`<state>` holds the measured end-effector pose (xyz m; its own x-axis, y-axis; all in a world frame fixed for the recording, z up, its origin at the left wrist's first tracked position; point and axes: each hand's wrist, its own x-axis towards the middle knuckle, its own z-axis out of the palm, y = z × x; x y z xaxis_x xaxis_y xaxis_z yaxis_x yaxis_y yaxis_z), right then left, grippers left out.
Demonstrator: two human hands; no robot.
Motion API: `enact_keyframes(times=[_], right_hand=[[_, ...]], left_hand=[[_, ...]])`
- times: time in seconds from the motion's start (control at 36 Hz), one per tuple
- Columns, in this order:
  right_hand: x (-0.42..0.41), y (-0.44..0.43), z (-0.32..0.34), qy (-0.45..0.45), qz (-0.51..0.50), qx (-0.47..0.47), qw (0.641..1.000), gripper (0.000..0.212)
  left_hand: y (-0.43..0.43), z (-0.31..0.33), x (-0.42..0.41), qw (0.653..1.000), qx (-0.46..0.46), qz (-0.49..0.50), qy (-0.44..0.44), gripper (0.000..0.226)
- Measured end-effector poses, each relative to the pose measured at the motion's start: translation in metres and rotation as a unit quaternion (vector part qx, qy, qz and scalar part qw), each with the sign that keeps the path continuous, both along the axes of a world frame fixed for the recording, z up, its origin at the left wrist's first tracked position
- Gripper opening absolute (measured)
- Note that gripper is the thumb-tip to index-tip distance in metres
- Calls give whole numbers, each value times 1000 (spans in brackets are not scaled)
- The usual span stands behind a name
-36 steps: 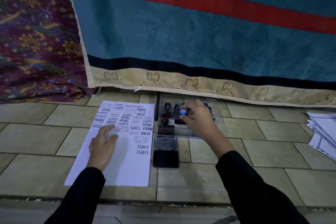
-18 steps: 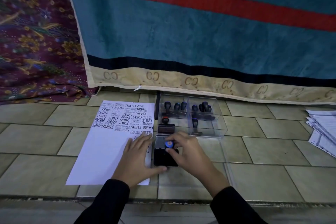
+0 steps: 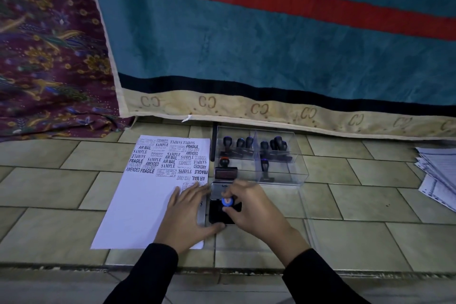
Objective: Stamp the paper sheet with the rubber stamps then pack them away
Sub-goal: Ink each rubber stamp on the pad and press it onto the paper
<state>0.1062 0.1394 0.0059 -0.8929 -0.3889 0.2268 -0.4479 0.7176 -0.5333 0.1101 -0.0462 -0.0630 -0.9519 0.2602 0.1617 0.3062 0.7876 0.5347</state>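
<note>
A white paper sheet point(image 3: 138, 207) lies on the tiled floor, its upper part covered with black stamp prints. My left hand point(image 3: 187, 217) rests flat on its right edge, thumb touching the black ink pad point(image 3: 217, 215) beside it. My right hand point(image 3: 254, 207) pinches a blue-topped rubber stamp point(image 3: 227, 201) standing on the ink pad. Behind the pad an orange-topped stamp point(image 3: 225, 168) stands outside a clear plastic box point(image 3: 298, 168) holding several dark stamps.
A teal blanket with a red stripe point(image 3: 271, 44) hangs just behind the box, with a patterned maroon cloth point(image 3: 49, 57) to its left. A stack of printed papers point(image 3: 436, 175) lies at the far right. The box's clear lid point(image 3: 306, 227) lies on the floor right of the pad.
My right hand took a blue-topped stamp from the box and brought it down onto the ink pad. My left hand slid from the middle of the sheet to its right edge beside the pad.
</note>
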Motion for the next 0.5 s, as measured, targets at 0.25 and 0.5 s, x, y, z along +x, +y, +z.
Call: enact_keyframes(times=[0.25,0.5], right_hand=[[-3,-3,-2,-10,-34,-11,999,15],[13,-5,-6,7,-36,24,999,15]], left_hand=[[0,0,-1,1000,5,-11,-1,97],[-38,12,-11,992,76,67,81,45]])
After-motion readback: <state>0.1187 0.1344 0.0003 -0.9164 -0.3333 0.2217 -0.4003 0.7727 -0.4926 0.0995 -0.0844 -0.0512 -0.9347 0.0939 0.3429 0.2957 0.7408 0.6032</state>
